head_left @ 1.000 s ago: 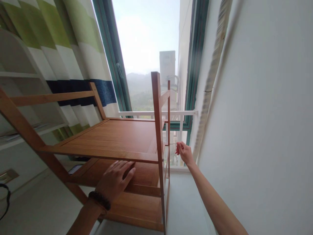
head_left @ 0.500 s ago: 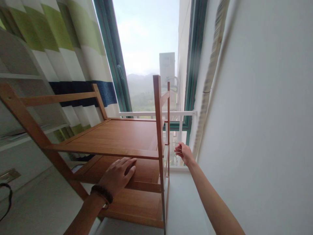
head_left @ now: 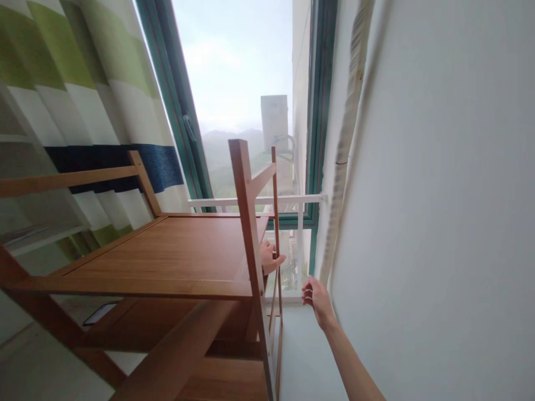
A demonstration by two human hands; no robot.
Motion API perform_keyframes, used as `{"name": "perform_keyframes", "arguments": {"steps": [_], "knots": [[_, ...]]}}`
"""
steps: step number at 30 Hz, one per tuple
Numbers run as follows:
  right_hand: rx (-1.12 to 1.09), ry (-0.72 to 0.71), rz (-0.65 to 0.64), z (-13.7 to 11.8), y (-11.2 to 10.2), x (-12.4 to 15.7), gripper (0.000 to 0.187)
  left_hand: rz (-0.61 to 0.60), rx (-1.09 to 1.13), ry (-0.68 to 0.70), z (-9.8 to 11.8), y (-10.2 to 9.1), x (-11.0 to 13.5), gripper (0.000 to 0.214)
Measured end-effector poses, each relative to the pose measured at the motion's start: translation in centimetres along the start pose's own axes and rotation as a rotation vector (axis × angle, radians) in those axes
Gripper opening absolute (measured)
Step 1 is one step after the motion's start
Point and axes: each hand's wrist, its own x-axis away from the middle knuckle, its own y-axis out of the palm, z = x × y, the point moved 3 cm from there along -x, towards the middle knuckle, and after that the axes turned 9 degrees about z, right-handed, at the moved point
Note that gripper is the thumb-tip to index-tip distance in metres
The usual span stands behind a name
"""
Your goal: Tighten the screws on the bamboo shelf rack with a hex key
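Head view: one brown wooden shelf rack (head_left: pixel 154 256) before the green-framed glass window (head_left: pixel 229 78); posts run upright, three flat boards visible. Two hands: left hand (head_left: pixel 271 258) at slim rear-right post (head_left: pixel 276 228), grip unclear; right hand (head_left: pixel 318 302) apart, fingers curled, contents unclear.

On my feed I see one left hand (head_left: pixel 271 258) and one right hand (head_left: pixel 319 303). I count one wooden rack (head_left: pixel 246 214) with three visible shelves (head_left: pixel 167 253), one curtain (head_left: pixel 94 125), one window (head_left: pixel 229 78) and one pipe (head_left: pixel 346 133).
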Motion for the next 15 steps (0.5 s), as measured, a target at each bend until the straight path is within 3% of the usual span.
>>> {"name": "perform_keyframes", "arguments": {"steps": [5, 9, 12, 15], "knots": [[0.138, 0.113, 0.126, 8.9, -4.6, 2.0, 0.042, -0.105, -0.075, -0.058, -0.2, 1.8, -2.3, 0.042], [0.286, 0.181, 0.148, 15.7, -6.3, 4.5, 0.050, -0.094, -0.094, -0.064, -0.7, 2.7, -2.9, 0.043], [0.437, 0.178, 0.129, 18.8, -6.8, 6.3, 0.055, -0.045, -0.077, -0.026, -0.7, 3.1, -2.9, 0.039], [0.571, 0.120, 0.098, 20.1, -7.4, 7.8, 0.057, 0.091, -0.033, 0.044, -1.1, 3.1, -2.0, 0.034]]}}
